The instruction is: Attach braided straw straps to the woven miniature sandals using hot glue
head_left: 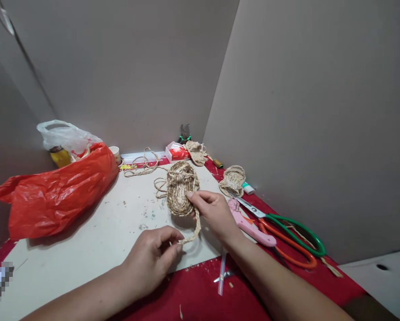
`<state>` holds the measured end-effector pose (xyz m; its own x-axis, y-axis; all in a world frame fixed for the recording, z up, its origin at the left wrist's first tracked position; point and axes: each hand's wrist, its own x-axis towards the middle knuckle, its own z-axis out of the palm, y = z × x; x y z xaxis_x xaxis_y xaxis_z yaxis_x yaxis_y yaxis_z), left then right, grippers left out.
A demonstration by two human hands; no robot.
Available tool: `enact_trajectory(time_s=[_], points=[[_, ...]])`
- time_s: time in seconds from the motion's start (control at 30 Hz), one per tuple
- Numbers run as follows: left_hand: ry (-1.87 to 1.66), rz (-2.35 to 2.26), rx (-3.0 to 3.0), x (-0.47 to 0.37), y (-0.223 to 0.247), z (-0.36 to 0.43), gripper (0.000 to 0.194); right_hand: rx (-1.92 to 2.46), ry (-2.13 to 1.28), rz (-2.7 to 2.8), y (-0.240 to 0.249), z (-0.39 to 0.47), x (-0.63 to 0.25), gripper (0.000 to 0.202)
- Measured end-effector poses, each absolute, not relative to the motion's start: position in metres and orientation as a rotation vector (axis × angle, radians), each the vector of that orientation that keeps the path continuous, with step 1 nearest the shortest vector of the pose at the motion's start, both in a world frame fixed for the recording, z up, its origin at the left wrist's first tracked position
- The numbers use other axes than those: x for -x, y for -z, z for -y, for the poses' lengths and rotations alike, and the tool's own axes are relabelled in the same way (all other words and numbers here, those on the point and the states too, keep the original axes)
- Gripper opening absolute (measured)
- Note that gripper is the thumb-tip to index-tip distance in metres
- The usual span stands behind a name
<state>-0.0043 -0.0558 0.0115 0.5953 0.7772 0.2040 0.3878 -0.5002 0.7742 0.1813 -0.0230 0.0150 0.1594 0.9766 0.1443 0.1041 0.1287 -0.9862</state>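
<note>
A small woven straw slipper (180, 191), coiled from braided cord with a strap across its far end, is held up over the white board. My right hand (215, 214) pinches its near right edge, thumb on top and fingers underneath. From that edge a loose braided straw cord (197, 227) curves down and to the left. My left hand (156, 252) pinches the cord's end between thumb and forefinger, nearer to me than the slipper. Thin twisted cord (160, 187) loops out on the slipper's left side.
On the left lies a red plastic bag (66, 191), with a paper cup (114, 154) behind it. Scissors with green and orange handles (286, 232), a pink glue gun (253, 229) and another straw piece (233, 179) lie right. Pliers (185, 133) and a red-white box (177, 152) stand at the back.
</note>
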Motion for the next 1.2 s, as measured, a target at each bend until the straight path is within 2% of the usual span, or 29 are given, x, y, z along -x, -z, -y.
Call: enact_trajectory(time_s=[0.2, 0.3, 0.47, 0.63, 1.0, 1.2], points=[[-1.026, -0.763, -2.729, 0.029, -0.032, 0.029, 0.025, 1.234, -0.968, 1.265, -0.019, 0.023, -0.187, 0.040], [-1.166, -0.789, -2.877, 0.038, -0.031, 0.015, 0.022, 1.202, -1.111, 1.257, -0.019, 0.023, -0.187, 0.039], [-1.182, -0.851, -2.919, 0.043, -0.016, 0.002, 0.011, 1.129, -1.358, 1.162, -0.019, 0.024, -0.185, 0.034], [-1.145, -0.759, -2.988, 0.044, -0.013, 0.001, 0.023, 1.085, -1.487, 1.048, -0.019, 0.023, -0.185, 0.031], [-1.017, -0.710, -3.050, 0.039, -0.013, 0.007, 0.026, 1.065, -1.559, 0.980, -0.019, 0.023, -0.184, 0.027], [-1.229, -0.824, -2.796, 0.035, -0.013, 0.013, 0.021, 1.040, -1.581, 0.958, -0.015, 0.027, -0.179, 0.027]])
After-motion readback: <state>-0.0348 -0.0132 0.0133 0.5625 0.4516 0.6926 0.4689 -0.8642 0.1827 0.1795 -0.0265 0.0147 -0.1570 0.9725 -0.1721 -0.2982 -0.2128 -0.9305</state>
